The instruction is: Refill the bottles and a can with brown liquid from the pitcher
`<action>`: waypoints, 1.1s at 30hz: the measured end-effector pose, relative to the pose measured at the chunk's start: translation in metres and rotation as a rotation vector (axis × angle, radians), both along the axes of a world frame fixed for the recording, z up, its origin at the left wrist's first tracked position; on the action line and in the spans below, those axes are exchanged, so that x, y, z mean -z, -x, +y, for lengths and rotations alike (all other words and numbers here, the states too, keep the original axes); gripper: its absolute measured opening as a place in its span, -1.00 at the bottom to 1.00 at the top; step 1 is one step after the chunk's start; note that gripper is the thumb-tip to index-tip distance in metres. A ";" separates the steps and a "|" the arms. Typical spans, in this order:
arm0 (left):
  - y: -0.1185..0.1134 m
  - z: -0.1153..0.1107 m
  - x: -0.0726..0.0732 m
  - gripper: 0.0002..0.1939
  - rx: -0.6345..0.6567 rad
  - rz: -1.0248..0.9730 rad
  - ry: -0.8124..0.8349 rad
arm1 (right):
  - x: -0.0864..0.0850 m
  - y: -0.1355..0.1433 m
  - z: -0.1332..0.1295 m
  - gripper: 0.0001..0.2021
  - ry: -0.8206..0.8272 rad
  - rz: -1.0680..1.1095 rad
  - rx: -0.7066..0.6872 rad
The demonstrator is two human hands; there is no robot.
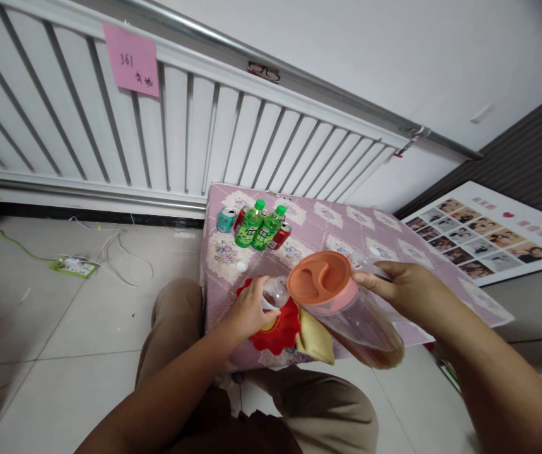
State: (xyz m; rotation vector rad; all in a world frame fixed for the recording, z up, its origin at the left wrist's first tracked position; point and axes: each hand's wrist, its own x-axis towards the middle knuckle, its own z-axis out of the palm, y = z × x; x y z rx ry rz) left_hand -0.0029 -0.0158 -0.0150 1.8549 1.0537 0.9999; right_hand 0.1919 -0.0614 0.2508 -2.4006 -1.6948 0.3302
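My right hand (396,287) grips the handle side of a clear pitcher (365,328) with an orange lid (320,277). The pitcher leans to the left, and brown liquid lies along its lower part. In my left hand (254,309) is a small clear bottle (276,291), its top close to the lid's edge; my fingers hide part of it. Below them lies a red scalloped tray (275,337) beside a folded yellow cloth (315,337). Whether liquid is flowing between the two vessels I cannot tell.
Two green-capped drink bottles (257,230), a teal can (226,220) and red cans (281,236) stand on the table's patterned cloth (318,221). A white cap (241,267) lies nearby. A radiator (233,126) runs behind; a power strip (74,267) with cables lies on the floor.
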 end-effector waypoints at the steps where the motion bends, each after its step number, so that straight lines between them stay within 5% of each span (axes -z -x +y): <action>1: 0.000 0.000 0.000 -0.14 -0.001 0.003 0.003 | 0.000 -0.001 0.000 -0.21 -0.006 0.001 -0.004; 33: -0.001 0.000 0.002 -0.12 0.010 -0.021 0.014 | -0.002 0.001 0.000 -0.13 -0.002 0.039 -0.025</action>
